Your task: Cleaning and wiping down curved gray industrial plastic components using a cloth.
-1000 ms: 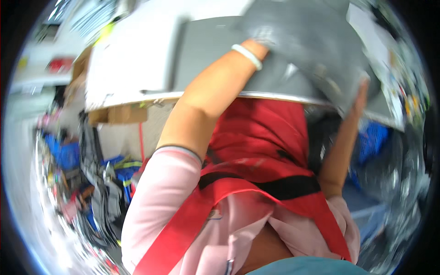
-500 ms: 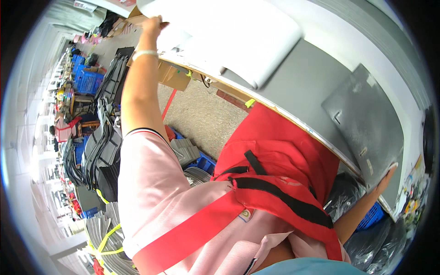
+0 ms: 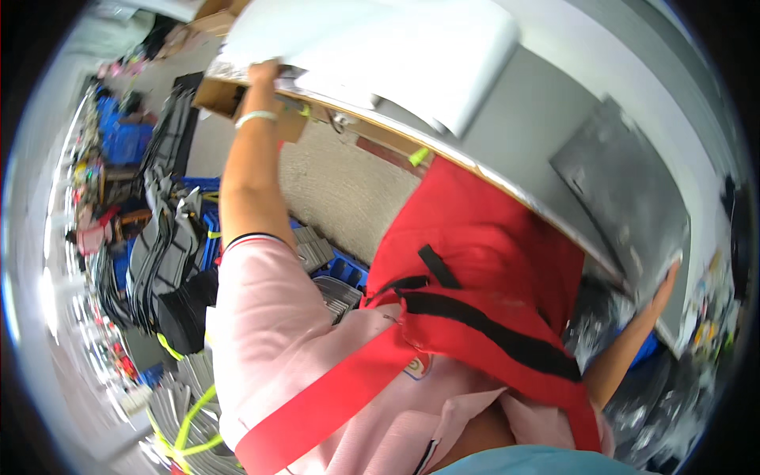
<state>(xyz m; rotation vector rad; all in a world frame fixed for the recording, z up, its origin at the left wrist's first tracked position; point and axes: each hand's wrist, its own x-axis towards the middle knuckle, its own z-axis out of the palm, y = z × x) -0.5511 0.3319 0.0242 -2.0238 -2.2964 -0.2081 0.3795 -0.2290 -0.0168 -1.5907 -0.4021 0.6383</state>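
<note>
Compared with half a second ago, the left hand (image 3: 265,73) has dropped lower in view, to the front edge of the bench (image 3: 530,103), while the right hand (image 3: 669,281) has stayed at the near corner of a dark grey panel (image 3: 633,194). That panel lies at the right end of the bench, its near corner reaching the front edge. The right hand's fingers rest along its side; whether they pinch it or merely press, I cannot tell. The left hand's fingers look curled beside a large white sheet (image 3: 388,47), but their hold is hidden.

With that corner so close to the front edge, a pull towards the body could tip the panel off, onto the clear plastic bags (image 3: 645,396) below. A sideways sweep of the left hand might crease the white sheet or drag it along.

The panel looks thin and stiff, four-sided, its surface mottled with pale scuffs and its left edge slightly bowed. The white sheet is smooth and supple, with a softly rolled right edge. Matt grey covers the bench; the bags are glossy and crumpled.
</note>
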